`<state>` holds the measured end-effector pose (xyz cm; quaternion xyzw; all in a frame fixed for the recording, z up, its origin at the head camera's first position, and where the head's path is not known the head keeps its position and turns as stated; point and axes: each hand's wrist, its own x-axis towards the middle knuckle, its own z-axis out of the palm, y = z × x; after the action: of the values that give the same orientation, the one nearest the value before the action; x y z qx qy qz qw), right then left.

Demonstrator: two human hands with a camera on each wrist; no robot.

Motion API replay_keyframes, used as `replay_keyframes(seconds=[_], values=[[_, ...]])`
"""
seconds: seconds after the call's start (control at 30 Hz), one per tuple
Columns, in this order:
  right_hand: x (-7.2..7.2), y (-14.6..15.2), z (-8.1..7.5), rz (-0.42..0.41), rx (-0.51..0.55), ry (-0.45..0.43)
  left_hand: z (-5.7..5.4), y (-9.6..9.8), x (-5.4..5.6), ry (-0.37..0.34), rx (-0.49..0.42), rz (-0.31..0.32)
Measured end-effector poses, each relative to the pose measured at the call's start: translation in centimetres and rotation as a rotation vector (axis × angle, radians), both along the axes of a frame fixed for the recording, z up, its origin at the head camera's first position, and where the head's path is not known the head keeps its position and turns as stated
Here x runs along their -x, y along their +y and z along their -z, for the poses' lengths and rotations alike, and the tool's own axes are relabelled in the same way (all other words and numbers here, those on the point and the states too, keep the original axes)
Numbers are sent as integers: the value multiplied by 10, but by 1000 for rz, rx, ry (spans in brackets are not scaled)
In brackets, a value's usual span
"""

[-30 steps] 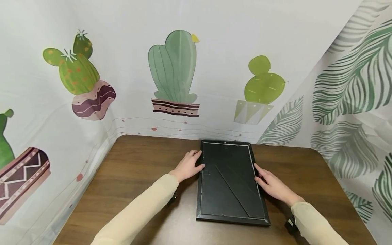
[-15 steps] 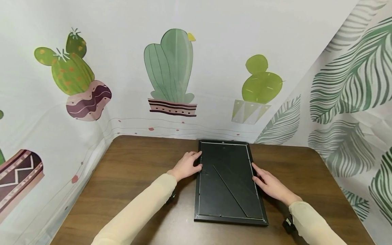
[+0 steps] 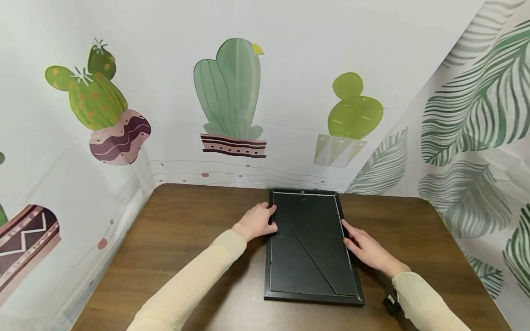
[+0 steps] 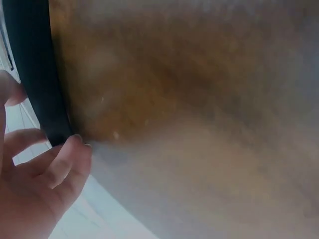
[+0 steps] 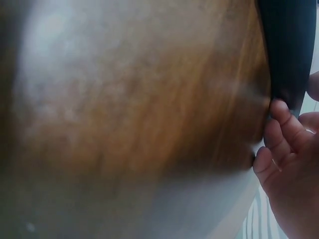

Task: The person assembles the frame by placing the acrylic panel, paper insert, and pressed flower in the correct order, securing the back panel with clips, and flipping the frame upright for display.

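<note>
A black picture frame lies face down on the wooden table, its backing and the diagonal line of the stand leg facing up. My left hand grips its left edge, thumb over the backing and fingers bent at the outer side. The left wrist view shows those fingers at the dark border. On the opposite side, my right hand rests against the right edge with fairly straight fingers. Seen from the right wrist, several fingertips touch the low side of the border. The frame's front is hidden.
The brown table ends at the back against a white cloth printed with cacti and leaves. The frame's far end reaches close to that back edge. A small black wrist device sits under the right sleeve.
My left hand has shifted slightly right and its fingers have bent more over the frame's left edge. The right hand and the frame have stayed nearly the same; the head view shifted a little.
</note>
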<state>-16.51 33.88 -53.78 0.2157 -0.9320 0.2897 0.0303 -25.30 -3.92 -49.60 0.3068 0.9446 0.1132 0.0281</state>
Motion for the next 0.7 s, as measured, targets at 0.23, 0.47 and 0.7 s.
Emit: replay_keyframes(seconds=[0.23,0.47,0.7], values=[[-3,5,4,36,-43,-14,-6,8,-1,17,109,-8],[-5,1,-2,42,-29,-30,2,-4,-1,-84,-5,-38],[-10,-13,-23,59,-76,-97,16,-28,-9,-217,-235,46]])
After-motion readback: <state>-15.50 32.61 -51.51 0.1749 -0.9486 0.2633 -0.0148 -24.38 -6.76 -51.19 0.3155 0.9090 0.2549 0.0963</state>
